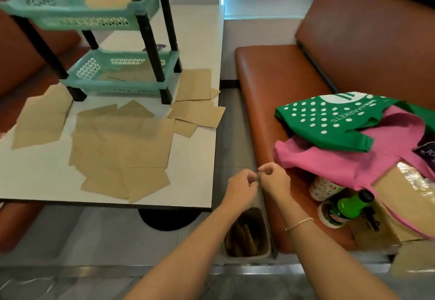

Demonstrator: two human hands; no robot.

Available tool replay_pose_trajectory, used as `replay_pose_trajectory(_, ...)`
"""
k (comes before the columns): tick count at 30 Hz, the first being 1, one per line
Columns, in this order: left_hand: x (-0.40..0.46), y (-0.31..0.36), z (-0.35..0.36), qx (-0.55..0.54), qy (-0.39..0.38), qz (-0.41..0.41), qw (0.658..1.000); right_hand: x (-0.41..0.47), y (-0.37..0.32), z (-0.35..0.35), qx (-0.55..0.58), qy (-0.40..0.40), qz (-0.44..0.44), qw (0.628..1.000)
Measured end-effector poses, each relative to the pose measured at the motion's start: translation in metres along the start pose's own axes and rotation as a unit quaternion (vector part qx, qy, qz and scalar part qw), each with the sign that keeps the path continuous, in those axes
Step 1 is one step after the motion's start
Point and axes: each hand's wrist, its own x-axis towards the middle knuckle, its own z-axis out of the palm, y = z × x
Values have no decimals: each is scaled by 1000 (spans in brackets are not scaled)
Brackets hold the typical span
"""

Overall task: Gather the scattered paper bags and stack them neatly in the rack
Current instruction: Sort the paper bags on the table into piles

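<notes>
Both forearms reach forward over the gap between the desk and the seat, and the left hand (241, 187) and right hand (274, 179) meet fingertip to fingertip, fingers curled in a narrow grip; whether they pinch something tiny between them cannot be told. A thin pale bracelet (299, 223) circles the right wrist. The flat brown paper bags (122, 149) lie scattered and overlapping across the white rectangular desk (195, 182), well apart from the hands, some reaching the desk's right edge. The two-tier teal plastic rack with black legs (98, 17) stands at the far part of the desk, with brown paper showing in both tiers. To the right, an orange-brown padded bench seat (270, 76) carries a green dotted cloth bag (329, 123), a pink cloth bag (348, 160) and a green bottle (353, 203). A small bin (247, 238) sits on the floor below the hands.
</notes>
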Motion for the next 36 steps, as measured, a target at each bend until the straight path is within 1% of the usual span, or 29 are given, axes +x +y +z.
replay_pose_trajectory(3, -8, 28, -29, -5, 31, 41, 999, -5, -56, -18, 59, 30, -50, 997)
replay_pose_trajectory(7, -17, 45, -86, -25, 95, 65, 993, -20, -125, -25, 92, 27, -119, 988)
replay_pose_trajectory(11, -25, 32, -144, -49, 145, 45, 987, -35, -168, -6, 50, -16, -151, 987)
replay_pose_trajectory(16, -29, -17, -209, -50, 192, -8, 980, -53, -197, 52, -4, -94, -123, 988)
replay_pose_trajectory(18, -26, -42, -231, -48, 199, -35, 978, -61, -206, 80, -51, -130, -113, 984)
replay_pose_trajectory(21, -23, -75, -262, -41, 189, -62, 979, -69, -215, 118, -112, -149, -72, 980)
replay_pose_trajectory(24, -17, -99, -286, -23, 162, -71, 984, -74, -224, 144, -126, -110, -10, 986)
replay_pose_trajectory(27, -7, -116, -305, -2, 128, -67, 989, -72, -237, 156, -118, -109, 66, 985)
replay_pose_trajectory(30, 0, -127, -315, 5, 86, -73, 994, -69, -248, 158, -146, -116, 126, 974)
replay_pose_trajectory(33, 5, -132, -321, 7, 60, -72, 996, -70, -255, 164, -201, -100, 156, 962)
replay_pose_trajectory(36, 9, -134, -324, 12, 40, -64, 997, -70, -263, 168, -216, -100, 168, 957)
